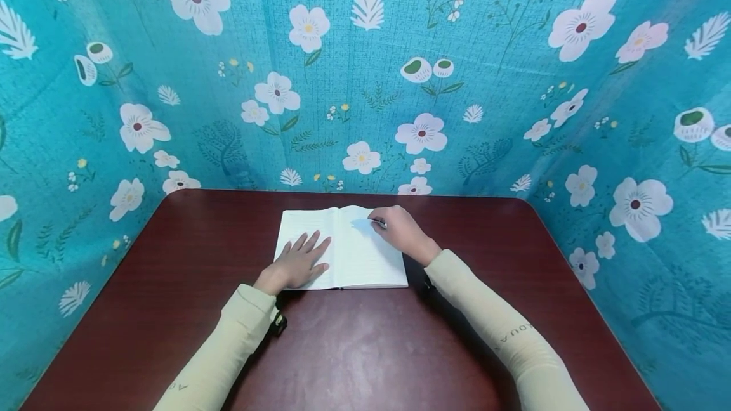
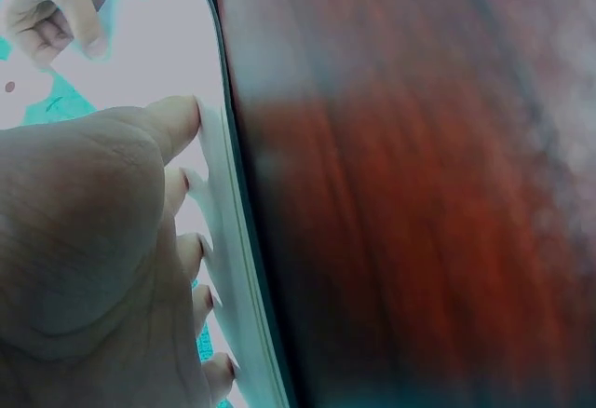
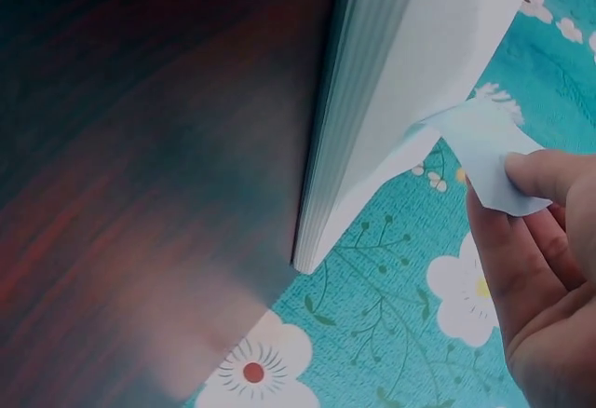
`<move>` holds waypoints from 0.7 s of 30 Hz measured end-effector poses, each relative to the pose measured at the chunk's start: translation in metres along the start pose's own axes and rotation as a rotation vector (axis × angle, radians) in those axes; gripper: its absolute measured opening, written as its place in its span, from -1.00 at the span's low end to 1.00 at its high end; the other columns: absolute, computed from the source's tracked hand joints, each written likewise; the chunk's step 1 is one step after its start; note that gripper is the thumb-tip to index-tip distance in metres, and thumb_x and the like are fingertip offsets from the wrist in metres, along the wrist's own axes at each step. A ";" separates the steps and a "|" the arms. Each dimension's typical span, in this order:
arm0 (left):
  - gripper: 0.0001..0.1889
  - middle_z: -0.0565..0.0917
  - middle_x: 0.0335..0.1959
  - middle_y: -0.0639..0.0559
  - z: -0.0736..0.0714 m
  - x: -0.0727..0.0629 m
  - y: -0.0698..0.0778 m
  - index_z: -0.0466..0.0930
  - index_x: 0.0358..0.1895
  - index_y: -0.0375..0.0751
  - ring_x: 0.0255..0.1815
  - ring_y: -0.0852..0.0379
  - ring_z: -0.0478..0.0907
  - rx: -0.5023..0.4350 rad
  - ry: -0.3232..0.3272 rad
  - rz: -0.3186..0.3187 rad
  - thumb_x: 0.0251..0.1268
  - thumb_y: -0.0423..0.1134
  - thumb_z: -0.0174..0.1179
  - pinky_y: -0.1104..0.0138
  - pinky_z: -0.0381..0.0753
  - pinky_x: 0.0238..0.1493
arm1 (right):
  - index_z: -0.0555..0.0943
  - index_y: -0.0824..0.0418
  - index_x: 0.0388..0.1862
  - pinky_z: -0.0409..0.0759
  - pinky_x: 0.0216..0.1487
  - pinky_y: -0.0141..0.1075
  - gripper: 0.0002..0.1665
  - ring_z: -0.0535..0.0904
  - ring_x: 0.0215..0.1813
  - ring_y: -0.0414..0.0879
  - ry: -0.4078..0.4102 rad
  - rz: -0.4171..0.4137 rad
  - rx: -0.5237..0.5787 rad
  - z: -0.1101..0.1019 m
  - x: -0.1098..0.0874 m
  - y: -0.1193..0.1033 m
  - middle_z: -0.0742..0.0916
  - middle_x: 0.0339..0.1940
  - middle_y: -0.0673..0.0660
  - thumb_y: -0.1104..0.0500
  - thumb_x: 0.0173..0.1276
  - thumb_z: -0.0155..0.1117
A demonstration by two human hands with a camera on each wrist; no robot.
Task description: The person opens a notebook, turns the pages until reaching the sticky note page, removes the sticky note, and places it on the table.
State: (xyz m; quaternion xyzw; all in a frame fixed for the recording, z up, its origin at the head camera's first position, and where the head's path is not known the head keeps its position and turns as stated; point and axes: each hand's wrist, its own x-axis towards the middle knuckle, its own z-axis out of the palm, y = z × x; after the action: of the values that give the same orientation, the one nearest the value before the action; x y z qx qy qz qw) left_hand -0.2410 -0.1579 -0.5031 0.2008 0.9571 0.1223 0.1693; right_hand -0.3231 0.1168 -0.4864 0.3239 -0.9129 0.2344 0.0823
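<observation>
An open notebook (image 1: pixel 365 265) with lined white pages lies on the table. My left hand (image 1: pixel 299 263) rests on its left page, fingers spread; in the left wrist view the fingertips touch the paper by the notebook's edge. At the top of the right page, my right hand (image 1: pixel 400 230) pinches a pale bluish piece of paper (image 3: pixel 489 152) between thumb and fingers. That piece is lifted and bent, and its far end meets the page. Whether it is a separate slip or the page's own corner, I cannot tell.
The dark red-brown table (image 1: pixel 188 284) has rounded far corners. A teal curtain with white flowers (image 1: pixel 354 81) hangs behind the table and along both sides. A small dark device (image 1: pixel 278 323) sits at the left wrist.
</observation>
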 end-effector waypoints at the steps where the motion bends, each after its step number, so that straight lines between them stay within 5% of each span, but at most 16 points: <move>1: -0.32 -0.13 0.69 -0.23 0.000 0.000 0.000 -0.08 0.67 -0.09 0.67 -0.34 -0.22 -0.003 0.002 0.003 0.66 0.05 -0.15 -0.31 -0.14 0.54 | 0.78 0.26 -0.03 0.74 -0.01 -0.17 -0.78 0.78 -0.09 -0.08 0.004 0.012 0.012 -0.001 0.000 0.002 0.83 -0.13 0.12 0.32 0.37 0.38; 21: -0.31 -0.16 0.69 -0.23 0.003 0.004 0.000 -0.10 0.67 -0.09 0.67 -0.33 -0.27 -0.042 -0.001 -0.005 0.66 0.04 -0.14 -0.32 -0.22 0.55 | 0.75 0.32 -0.09 0.75 -0.09 -0.10 -0.82 0.71 -0.26 -0.06 0.214 0.111 0.180 -0.026 -0.013 0.037 0.79 -0.28 0.17 0.32 0.35 0.41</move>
State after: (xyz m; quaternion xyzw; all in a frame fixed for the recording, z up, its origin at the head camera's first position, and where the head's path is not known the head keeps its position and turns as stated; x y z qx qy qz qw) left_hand -0.2434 -0.1550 -0.5074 0.1948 0.9548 0.1417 0.1742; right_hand -0.3357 0.1618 -0.4810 0.2523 -0.8906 0.3528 0.1365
